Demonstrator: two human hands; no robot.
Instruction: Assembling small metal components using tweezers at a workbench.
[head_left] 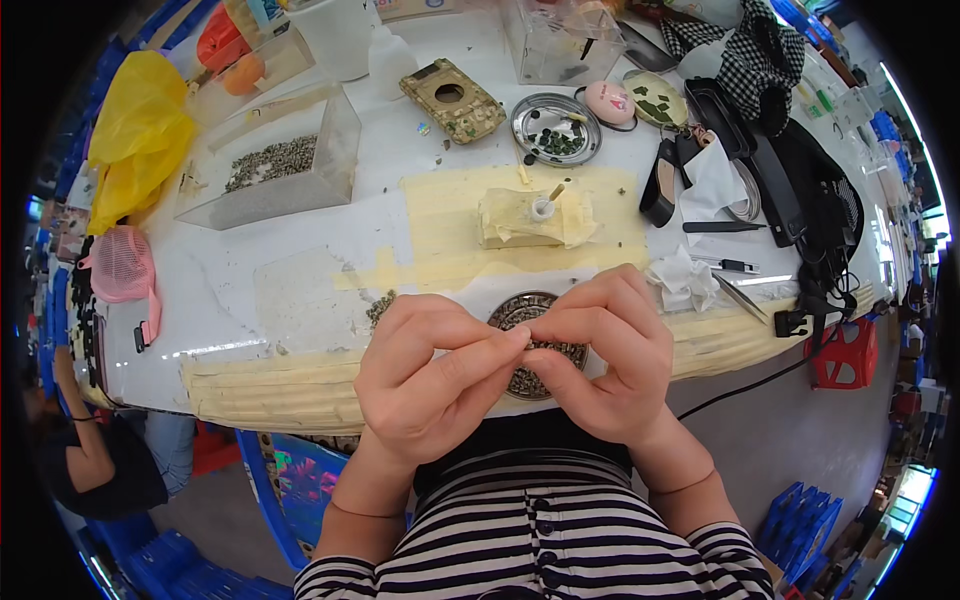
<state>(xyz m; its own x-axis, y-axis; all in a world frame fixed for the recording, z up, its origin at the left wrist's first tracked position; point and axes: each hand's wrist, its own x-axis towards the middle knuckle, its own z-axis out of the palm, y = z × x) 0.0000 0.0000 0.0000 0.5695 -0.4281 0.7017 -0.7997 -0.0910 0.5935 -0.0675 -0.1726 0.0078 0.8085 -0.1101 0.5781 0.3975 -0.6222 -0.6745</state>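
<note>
My left hand (425, 375) and my right hand (610, 355) meet fingertip to fingertip just above a round metal dish (515, 312) full of small dark parts at the table's near edge. The fingers of both hands pinch together at one spot; whatever tiny piece sits between them is hidden. Beyond the dish, a tape-wrapped block (525, 218) with a small white cup and a stick in it rests on a patch of yellowish masking tape.
A clear box of small grey parts (275, 165) stands at the left, near a yellow bag (140, 130). Farther back lie a worn camouflage case (452, 98), a second metal dish (555, 128), a pink oval object (609, 101), tweezers (722, 227), crumpled tissue (683, 278) and black cables (820, 250). Another person (100, 460) sits at the lower left.
</note>
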